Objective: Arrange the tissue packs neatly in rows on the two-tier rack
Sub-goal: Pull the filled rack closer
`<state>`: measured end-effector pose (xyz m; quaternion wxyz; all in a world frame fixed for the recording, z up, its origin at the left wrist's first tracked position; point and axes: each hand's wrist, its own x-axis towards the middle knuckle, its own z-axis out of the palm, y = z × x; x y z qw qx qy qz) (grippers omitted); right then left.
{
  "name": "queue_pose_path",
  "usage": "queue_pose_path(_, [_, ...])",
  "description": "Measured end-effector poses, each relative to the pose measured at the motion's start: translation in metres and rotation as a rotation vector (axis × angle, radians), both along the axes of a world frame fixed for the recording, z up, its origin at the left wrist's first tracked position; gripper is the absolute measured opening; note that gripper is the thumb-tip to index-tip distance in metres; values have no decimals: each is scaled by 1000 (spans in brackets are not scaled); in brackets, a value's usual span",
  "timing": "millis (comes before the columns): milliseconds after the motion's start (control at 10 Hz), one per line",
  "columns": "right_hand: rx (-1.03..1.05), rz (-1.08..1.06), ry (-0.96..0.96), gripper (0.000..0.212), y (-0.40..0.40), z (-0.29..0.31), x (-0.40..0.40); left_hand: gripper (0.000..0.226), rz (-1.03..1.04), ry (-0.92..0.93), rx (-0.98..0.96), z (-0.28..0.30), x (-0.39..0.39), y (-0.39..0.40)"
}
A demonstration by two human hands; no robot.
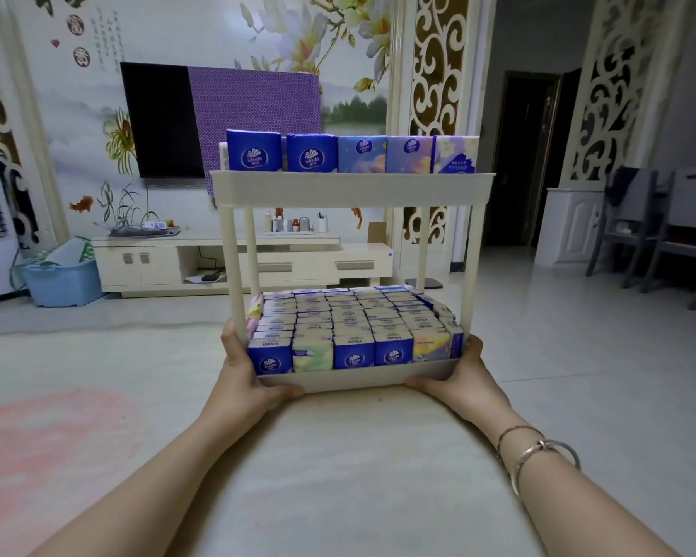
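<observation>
Both hands grip the rack (352,186) at the near corners of its lower tray: left hand (246,377) curled round the left corner, right hand (461,375) round the right, thumbs along the front rim. The rack's base meets the pale surface (338,476) at the near edge (whether it rests there or is carried cannot be told). Lower packs (352,329) fill the tray in tight rows. Upper packs (350,154) stand upright in a row, well above the shallow rim. Risk: any tilt or jolt probably topples the upper packs; uneven grip may flex the posts.
</observation>
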<state>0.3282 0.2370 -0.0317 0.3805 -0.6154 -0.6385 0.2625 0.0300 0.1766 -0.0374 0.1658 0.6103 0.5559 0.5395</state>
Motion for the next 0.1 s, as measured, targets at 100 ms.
queue_pose_path(100, [45,-111,-148,113,-10,-2,-8,114,40,-7,-20,7,5,-6])
